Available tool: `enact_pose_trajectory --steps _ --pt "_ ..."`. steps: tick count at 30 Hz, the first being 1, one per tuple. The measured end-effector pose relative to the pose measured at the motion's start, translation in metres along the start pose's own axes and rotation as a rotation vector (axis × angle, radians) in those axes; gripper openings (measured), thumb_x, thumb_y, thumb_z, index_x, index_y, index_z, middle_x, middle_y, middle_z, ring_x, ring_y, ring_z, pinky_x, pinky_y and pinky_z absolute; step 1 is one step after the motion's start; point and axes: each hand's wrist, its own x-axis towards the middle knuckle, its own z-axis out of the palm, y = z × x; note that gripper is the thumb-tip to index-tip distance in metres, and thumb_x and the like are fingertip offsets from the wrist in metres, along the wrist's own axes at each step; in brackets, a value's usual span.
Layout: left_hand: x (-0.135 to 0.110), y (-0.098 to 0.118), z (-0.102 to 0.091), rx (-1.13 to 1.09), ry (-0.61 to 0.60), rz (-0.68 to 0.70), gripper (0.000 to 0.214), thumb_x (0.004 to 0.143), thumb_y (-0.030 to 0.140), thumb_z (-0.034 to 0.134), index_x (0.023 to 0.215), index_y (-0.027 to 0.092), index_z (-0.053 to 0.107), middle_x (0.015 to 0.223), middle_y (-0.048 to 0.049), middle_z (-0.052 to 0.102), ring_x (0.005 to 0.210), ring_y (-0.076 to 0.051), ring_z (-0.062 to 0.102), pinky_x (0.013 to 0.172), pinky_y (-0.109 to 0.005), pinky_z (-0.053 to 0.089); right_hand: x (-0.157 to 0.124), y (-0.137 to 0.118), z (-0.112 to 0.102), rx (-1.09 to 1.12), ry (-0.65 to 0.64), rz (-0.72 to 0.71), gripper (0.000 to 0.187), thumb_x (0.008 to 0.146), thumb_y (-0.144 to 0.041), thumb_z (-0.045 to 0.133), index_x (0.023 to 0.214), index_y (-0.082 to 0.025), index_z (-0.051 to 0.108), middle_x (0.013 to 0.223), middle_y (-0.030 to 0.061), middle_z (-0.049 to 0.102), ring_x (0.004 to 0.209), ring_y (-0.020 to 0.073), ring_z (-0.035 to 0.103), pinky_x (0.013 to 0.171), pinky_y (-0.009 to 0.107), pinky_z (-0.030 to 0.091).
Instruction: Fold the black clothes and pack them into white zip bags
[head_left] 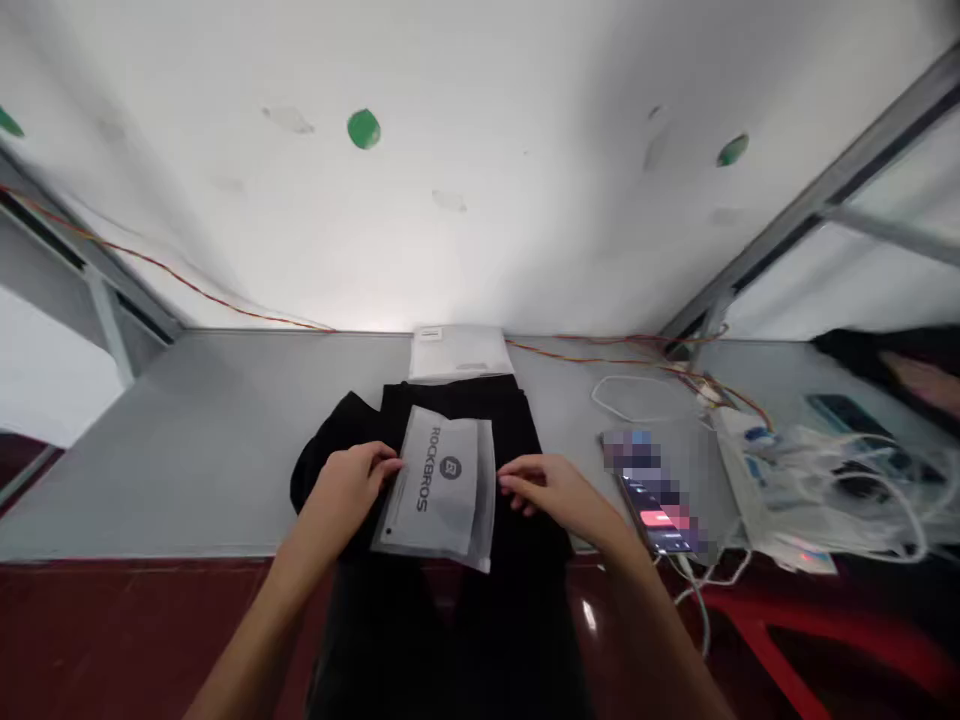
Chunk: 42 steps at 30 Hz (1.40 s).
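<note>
A frosted grey pouch point(444, 488) printed ROCKBROS lies on a black garment point(517, 430) spread over the grey table's point(202, 450) front edge. My left hand point(351, 484) pinches the pouch's left edge with curled fingers. At the pouch's right edge, my right hand point(549, 490) has its fingers bent and closed on the rim. The garment hangs down off the table toward me.
A second pale pouch point(459, 352) lies behind the garment. A phone point(658, 505) lies to the right, beside a power strip point(750, 470) with white cables point(862, 480) and coloured wires. A red stool point(825, 640) stands below right. A white wall rises behind.
</note>
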Motion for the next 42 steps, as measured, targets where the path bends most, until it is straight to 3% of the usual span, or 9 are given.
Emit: enact_pose_trajectory --steps 3,12,16,20,26,30,35,39,42 --pt "0.008 0.004 -0.003 -0.04 -0.071 0.019 0.028 0.09 0.039 0.053 0.083 0.021 0.073 0.072 -0.0025 0.071 0.069 -0.021 0.065 0.07 -0.031 0.044 0.009 -0.01 0.008 0.002 -0.039 -0.029 0.028 0.089 -0.041 0.066 0.094 -0.016 0.076 0.084 0.0055 0.075 0.074 0.0182 0.07 0.064 0.029 0.057" --pt "0.012 -0.008 0.003 -0.251 -0.142 -0.037 0.025 0.084 0.043 0.059 0.078 0.02 0.069 0.063 0.0007 0.066 0.055 -0.015 0.056 0.056 -0.027 0.044 0.03 -0.02 0.028 0.218 -0.045 -0.12 0.051 0.083 -0.043 0.078 0.128 -0.024 0.065 0.113 0.0061 0.076 0.097 0.0234 0.073 0.084 0.038 0.062" --pt "0.007 -0.031 -0.016 -0.288 -0.038 -0.077 0.026 0.08 0.044 0.06 0.073 0.02 0.068 0.061 0.0007 0.063 0.057 -0.016 0.059 0.057 -0.027 0.048 0.01 -0.004 0.007 0.11 0.149 0.014 0.055 0.079 -0.045 0.08 0.126 -0.023 0.063 0.104 0.0078 0.076 0.09 0.0252 0.073 0.067 0.036 0.063" --pt "0.001 -0.049 -0.04 -0.252 -0.007 -0.155 0.029 0.077 0.048 0.062 0.077 0.02 0.07 0.064 0.0 0.064 0.058 -0.017 0.06 0.058 -0.029 0.05 -0.023 0.013 -0.019 0.071 0.189 0.068 0.049 0.084 -0.052 0.075 0.123 -0.025 0.064 0.104 0.0079 0.077 0.092 0.0266 0.075 0.07 0.038 0.064" --pt "-0.037 -0.062 -0.046 -0.117 0.079 -0.19 0.043 0.084 0.064 0.059 0.091 0.022 0.068 0.078 -0.0029 0.072 0.07 -0.022 0.068 0.065 -0.032 0.05 -0.002 -0.039 -0.026 -0.458 0.569 -0.212 0.038 0.093 -0.053 0.063 0.115 -0.023 0.068 0.09 0.008 0.075 0.082 0.026 0.072 0.072 0.039 0.058" --pt "-0.064 -0.074 -0.026 -0.288 0.061 -0.214 0.068 0.07 0.065 0.075 0.121 0.023 0.058 0.082 -0.0008 0.072 0.068 -0.023 0.07 0.064 -0.033 0.051 0.073 -0.074 0.007 -0.556 0.209 -0.505 0.026 0.097 -0.036 0.06 0.119 -0.024 0.068 0.109 0.009 0.075 0.099 0.0248 0.07 0.091 0.04 0.054" --pt "-0.077 -0.086 -0.028 -0.506 0.081 -0.204 0.079 0.072 0.057 0.078 0.139 0.027 0.047 0.085 -0.0005 0.074 0.07 -0.023 0.072 0.066 -0.033 0.055 0.128 -0.077 0.032 -0.517 -0.199 -0.451 0.041 0.096 -0.037 0.064 0.134 -0.024 0.062 0.105 0.007 0.072 0.093 0.022 0.067 0.089 0.041 0.054" --pt "-0.053 -0.073 -0.063 -0.493 0.258 -0.124 0.066 0.072 0.054 0.08 0.128 0.026 0.059 0.084 -0.0031 0.077 0.084 -0.026 0.076 0.079 -0.038 0.059 0.11 -0.087 0.001 -0.174 -0.29 -0.381 0.051 0.091 -0.04 0.07 0.141 -0.031 0.059 0.093 0.0 0.068 0.075 0.0155 0.064 0.072 0.032 0.056" --pt "0.015 -0.037 -0.085 -0.465 0.351 0.063 0.051 0.074 0.047 0.08 0.118 0.025 0.065 0.085 -0.003 0.077 0.085 -0.024 0.075 0.083 -0.037 0.059 0.094 -0.089 -0.037 0.001 -0.179 -0.258 0.052 0.088 -0.041 0.074 0.138 -0.031 0.064 0.088 -0.0014 0.066 0.069 0.0127 0.065 0.071 0.03 0.058"
